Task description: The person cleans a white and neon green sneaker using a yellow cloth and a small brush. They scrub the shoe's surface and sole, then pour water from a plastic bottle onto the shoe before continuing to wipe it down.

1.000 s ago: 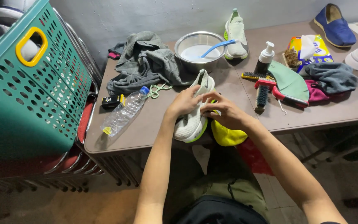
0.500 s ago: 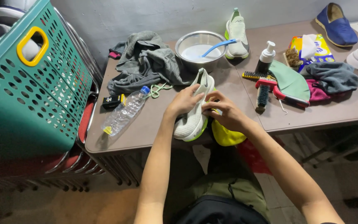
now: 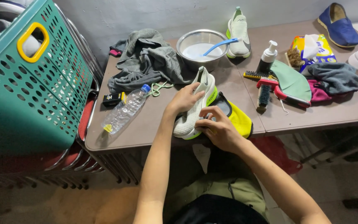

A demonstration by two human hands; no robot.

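Observation:
A white sneaker with a lime-green sole (image 3: 195, 108) lies on its side at the brown table's (image 3: 154, 124) front edge. My left hand (image 3: 183, 98) rests over its upper and grips it. My right hand (image 3: 216, 128) pinches at the shoe's side near the sole, fingers closed against it. A yellow and black cloth (image 3: 238, 119) lies under and to the right of the shoe. The matching sneaker (image 3: 238, 31) stands at the table's back, next to a metal bowl (image 3: 197, 46) with a blue-handled brush in it.
A teal plastic basket (image 3: 30, 83) holding shoes stands at left. On the table are a grey cloth (image 3: 146, 60), a plastic bottle (image 3: 125, 110), a pump bottle (image 3: 267, 58), brushes (image 3: 264, 89), a green insole (image 3: 293, 81), a tissue pack (image 3: 311, 47) and a blue shoe (image 3: 338, 23).
My hands have shifted slightly on the sneaker; the right hand has moved lower along its side. Everything else on the table stays put.

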